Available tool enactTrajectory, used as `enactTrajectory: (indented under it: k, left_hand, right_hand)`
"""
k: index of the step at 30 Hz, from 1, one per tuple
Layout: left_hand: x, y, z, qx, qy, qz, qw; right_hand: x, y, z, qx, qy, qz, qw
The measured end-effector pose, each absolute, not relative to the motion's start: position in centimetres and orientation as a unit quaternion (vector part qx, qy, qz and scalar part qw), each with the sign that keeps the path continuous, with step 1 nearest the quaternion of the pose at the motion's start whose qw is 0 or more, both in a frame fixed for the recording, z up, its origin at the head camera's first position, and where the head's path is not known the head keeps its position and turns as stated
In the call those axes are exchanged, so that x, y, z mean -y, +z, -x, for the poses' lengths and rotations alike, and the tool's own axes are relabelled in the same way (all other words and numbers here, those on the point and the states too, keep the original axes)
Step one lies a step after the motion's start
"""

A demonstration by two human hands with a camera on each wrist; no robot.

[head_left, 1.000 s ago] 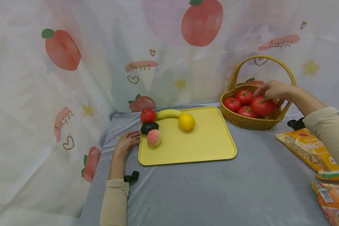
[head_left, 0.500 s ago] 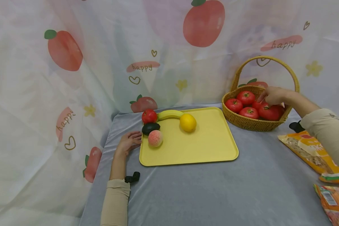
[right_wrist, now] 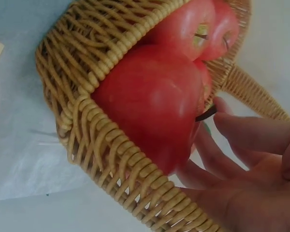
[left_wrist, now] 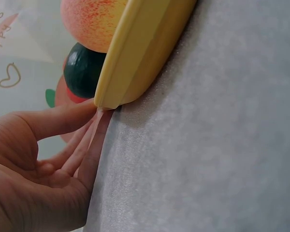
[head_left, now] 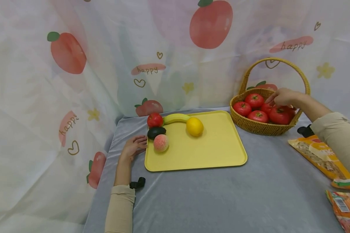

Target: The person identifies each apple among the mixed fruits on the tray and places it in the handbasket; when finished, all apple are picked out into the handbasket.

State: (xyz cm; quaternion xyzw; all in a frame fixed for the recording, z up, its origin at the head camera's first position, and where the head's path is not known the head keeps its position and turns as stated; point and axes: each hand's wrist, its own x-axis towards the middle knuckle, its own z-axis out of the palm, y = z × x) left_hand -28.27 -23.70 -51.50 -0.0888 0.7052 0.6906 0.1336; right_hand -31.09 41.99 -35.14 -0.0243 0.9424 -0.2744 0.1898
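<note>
My left hand (head_left: 133, 147) lies at the left edge of a yellow tray (head_left: 204, 152). In the left wrist view its thumb is on the tray's rim and its fingers reach under, pinching the edge. My right hand (head_left: 286, 97) is inside the wicker basket (head_left: 255, 129) at the back right, among several red apples. The nearest, a large apple (right_wrist: 150, 106), sits against the basket's wall. The extended thumb (right_wrist: 253, 135) is close to its dark stem, and the spread fingers reach behind it. On the tray lie a peach (head_left: 161, 143), a dark green avocado (head_left: 156, 133) and a lemon (head_left: 194, 126).
A banana (head_left: 176, 118) and a red apple (head_left: 155, 120) lie along the tray's back left. Two food packets, one yellow (head_left: 323, 157) and one orange (head_left: 348, 207), lie at the right under the right forearm. The basket's handle (head_left: 277, 60) arches over the apples. A printed curtain hangs behind.
My right hand has lowered the large apple into the basket's right side and loosened its fingers from it. The left hand keeps its place at the tray. The head view has shifted slightly.
</note>
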Motion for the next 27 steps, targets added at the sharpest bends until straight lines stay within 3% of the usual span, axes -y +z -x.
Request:
enactTrajectory:
  k: [6, 27]
  left_hand:
    - [23.6, -51.4, 28.2, -0.704, 0.691, 0.089, 0.133]
    - [23.7, -51.7, 28.4, -0.707, 0.687, 0.1, 0.134]
  right_hand:
    - [-41.8, -35.3, 31.0, -0.943, -0.305, 0.021, 0.134]
    - [-34.3, -35.3, 31.0, -0.904, -0.415, 0.028, 0.098]
